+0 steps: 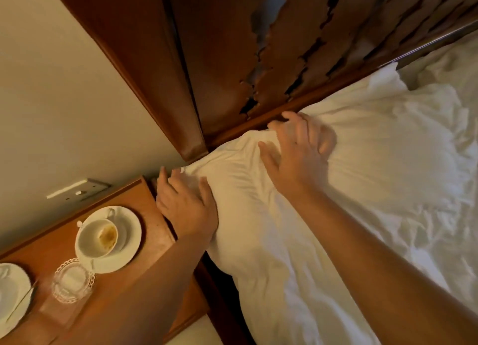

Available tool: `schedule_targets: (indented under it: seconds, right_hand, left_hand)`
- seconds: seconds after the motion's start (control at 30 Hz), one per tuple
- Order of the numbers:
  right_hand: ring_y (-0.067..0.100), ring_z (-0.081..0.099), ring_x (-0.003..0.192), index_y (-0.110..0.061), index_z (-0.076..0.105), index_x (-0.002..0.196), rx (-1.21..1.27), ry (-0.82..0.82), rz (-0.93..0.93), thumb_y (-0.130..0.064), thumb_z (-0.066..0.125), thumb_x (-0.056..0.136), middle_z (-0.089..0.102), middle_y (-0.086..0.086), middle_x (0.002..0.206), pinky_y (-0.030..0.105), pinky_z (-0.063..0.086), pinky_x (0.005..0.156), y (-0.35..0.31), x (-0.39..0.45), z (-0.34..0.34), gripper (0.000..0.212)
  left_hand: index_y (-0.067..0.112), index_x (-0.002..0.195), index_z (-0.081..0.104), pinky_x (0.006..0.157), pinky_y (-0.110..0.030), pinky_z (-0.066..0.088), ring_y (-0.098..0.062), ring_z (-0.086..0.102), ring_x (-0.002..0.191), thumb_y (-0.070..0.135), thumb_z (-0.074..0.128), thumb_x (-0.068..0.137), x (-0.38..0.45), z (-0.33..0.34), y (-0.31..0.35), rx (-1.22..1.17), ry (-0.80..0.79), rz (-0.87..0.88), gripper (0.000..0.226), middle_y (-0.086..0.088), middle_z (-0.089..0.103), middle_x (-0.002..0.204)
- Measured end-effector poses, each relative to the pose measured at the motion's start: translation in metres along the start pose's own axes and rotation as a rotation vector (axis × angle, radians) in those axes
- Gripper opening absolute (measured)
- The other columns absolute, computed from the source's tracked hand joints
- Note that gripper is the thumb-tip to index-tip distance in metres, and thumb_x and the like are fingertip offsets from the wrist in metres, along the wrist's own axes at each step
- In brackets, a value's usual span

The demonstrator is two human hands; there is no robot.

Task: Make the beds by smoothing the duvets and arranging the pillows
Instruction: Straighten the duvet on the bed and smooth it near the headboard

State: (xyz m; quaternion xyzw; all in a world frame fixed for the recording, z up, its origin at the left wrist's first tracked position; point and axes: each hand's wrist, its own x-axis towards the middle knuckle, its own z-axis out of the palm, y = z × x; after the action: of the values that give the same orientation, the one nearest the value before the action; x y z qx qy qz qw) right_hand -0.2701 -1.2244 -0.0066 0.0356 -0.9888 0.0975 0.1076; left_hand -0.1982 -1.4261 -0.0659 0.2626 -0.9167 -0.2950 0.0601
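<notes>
1. We see the white pillow lying at the head of the bed, its far edge pushed up against the carved wooden headboard. Its left corner reaches the gap between the bed and the bedside desk.
2. Our left hand rests on the pillow's left end, just beside the desk edge. Its fingers are spread and nearly straight, pressing flat on the fabric; they pinch nothing.
3. Our right hand lies on top of the pillow near its far edge, close to the headboard rail. Its fingers are spread wide and lightly bent over the rounded top of the pillow; they press on the cloth rather than grip it.
4. The two hands are apart, the left one nearer to us and further left, the right one further away and toward the middle of the pillow.
5. To the right of the pillow we see the white duvet, rumpled and creased, covering the near and right parts of the bed.
6. On the desk stands a white cup with brown residue inside, set on a white saucer.
7. Near the cup stands a clear glass dish with a scalloped rim.
8. At the left edge a second white plate is partly in view.
9. On the wall beyond the desk we see a white switch plate.
</notes>
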Motion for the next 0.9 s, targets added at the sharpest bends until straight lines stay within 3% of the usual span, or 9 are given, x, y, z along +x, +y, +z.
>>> schedule_targets:
  seconds: [0.07, 0.17, 0.23, 0.37, 0.43, 0.5, 0.6, 0.73, 0.9]
  right_hand:
    - [0.030, 0.018, 0.156, -0.035, 0.049, 0.146, -0.019, -0.008, 0.154, -0.063, 0.049, 0.100, 0.025, -0.001, 0.168, 0.063, 0.013, 0.121, 0.016, -0.034, -0.021, 0.054]
    - [0.030, -0.018, 0.160, -0.040, 0.014, 0.165, -0.054, -0.269, 0.322, -0.085, 0.030, 0.094, -0.014, -0.005, 0.174, 0.068, -0.004, 0.123, 0.034, -0.066, -0.012, 0.085]
    - [0.031, -0.030, 0.155, -0.040, -0.006, 0.165, -0.104, -0.352, 0.283, -0.092, 0.016, 0.090, -0.026, -0.005, 0.172, 0.069, -0.009, 0.122, 0.034, -0.070, 0.011, 0.094]
    - [0.033, -0.029, 0.156, -0.039, -0.013, 0.164, -0.194, -0.425, 0.167, -0.094, 0.004, 0.086, -0.025, -0.003, 0.172, 0.070, -0.014, 0.119, 0.024, -0.054, 0.052, 0.097]
    - [0.033, -0.027, 0.156, -0.039, -0.012, 0.165, -0.218, -0.479, 0.148, -0.092, 0.001, 0.086, -0.023, -0.002, 0.173, 0.068, -0.018, 0.119, 0.027, -0.048, 0.057, 0.095]
    - [0.031, -0.026, 0.157, -0.038, -0.011, 0.165, -0.179, -0.473, 0.125, -0.084, 0.001, 0.093, -0.021, -0.003, 0.173, 0.066, -0.021, 0.119, 0.022, -0.054, 0.052, 0.085]
    - [0.029, -0.027, 0.157, -0.031, -0.015, 0.165, -0.081, -0.464, -0.024, -0.062, 0.008, 0.104, -0.019, -0.001, 0.174, 0.063, -0.014, 0.123, -0.009, -0.090, 0.045, 0.072]
    - [0.028, -0.017, 0.160, -0.008, -0.003, 0.166, -0.077, -0.448, -0.252, -0.050, 0.026, 0.107, -0.005, 0.012, 0.175, 0.055, -0.001, 0.128, -0.023, -0.180, 0.057, 0.078]
    - [0.018, -0.006, 0.162, -0.014, 0.012, 0.167, 0.063, -0.579, -0.418, -0.048, 0.029, 0.108, 0.002, 0.003, 0.176, 0.047, -0.002, 0.129, -0.015, -0.268, 0.063, 0.070]
  left_hand:
    - [0.026, 0.160, 0.023, 0.126, -0.043, 0.002, -0.023, 0.005, 0.158, 0.051, 0.039, 0.103, -0.029, -0.011, 0.010, -0.103, -0.115, 0.233, 0.064, -0.002, 0.010, 0.171]
    - [0.037, 0.163, 0.015, 0.127, -0.051, -0.003, -0.023, -0.008, 0.159, 0.053, 0.037, 0.104, -0.032, 0.005, 0.004, -0.029, -0.370, 0.620, 0.065, 0.005, -0.001, 0.173]
    - [0.043, 0.162, -0.003, 0.127, -0.056, 0.001, -0.019, -0.015, 0.158, 0.063, 0.025, 0.104, -0.013, 0.024, -0.016, 0.106, -0.510, 0.604, 0.067, 0.007, -0.014, 0.171]
    - [0.046, 0.153, -0.030, 0.126, -0.058, 0.007, -0.020, -0.012, 0.158, 0.071, 0.005, 0.100, 0.013, 0.041, -0.030, 0.407, -0.727, 0.342, 0.068, 0.009, -0.027, 0.168]
    - [0.038, 0.159, -0.018, 0.122, -0.060, 0.021, -0.033, 0.013, 0.156, 0.065, 0.010, 0.103, 0.011, 0.032, -0.001, 0.539, -0.698, 0.240, 0.068, 0.002, -0.008, 0.172]
    - [0.023, 0.159, 0.016, 0.107, -0.054, 0.040, -0.039, 0.045, 0.136, 0.054, 0.024, 0.103, 0.005, 0.016, 0.029, 0.551, -0.556, 0.253, 0.064, -0.009, 0.030, 0.162]
    - [0.022, 0.144, 0.048, 0.106, -0.041, 0.043, -0.029, 0.051, 0.129, 0.048, 0.028, 0.102, -0.016, 0.009, 0.039, 0.048, -0.341, 0.446, 0.053, -0.004, 0.052, 0.145]
    - [0.031, 0.162, 0.024, 0.128, -0.044, 0.005, -0.015, 0.005, 0.159, 0.049, 0.029, 0.108, -0.047, 0.035, -0.006, 0.014, -0.427, 0.530, 0.058, 0.006, 0.013, 0.172]
    - [0.039, 0.163, -0.003, 0.129, -0.048, 0.009, -0.012, -0.007, 0.158, 0.053, 0.018, 0.109, -0.031, 0.046, -0.050, 0.102, -0.483, 0.379, 0.059, 0.008, -0.009, 0.172]
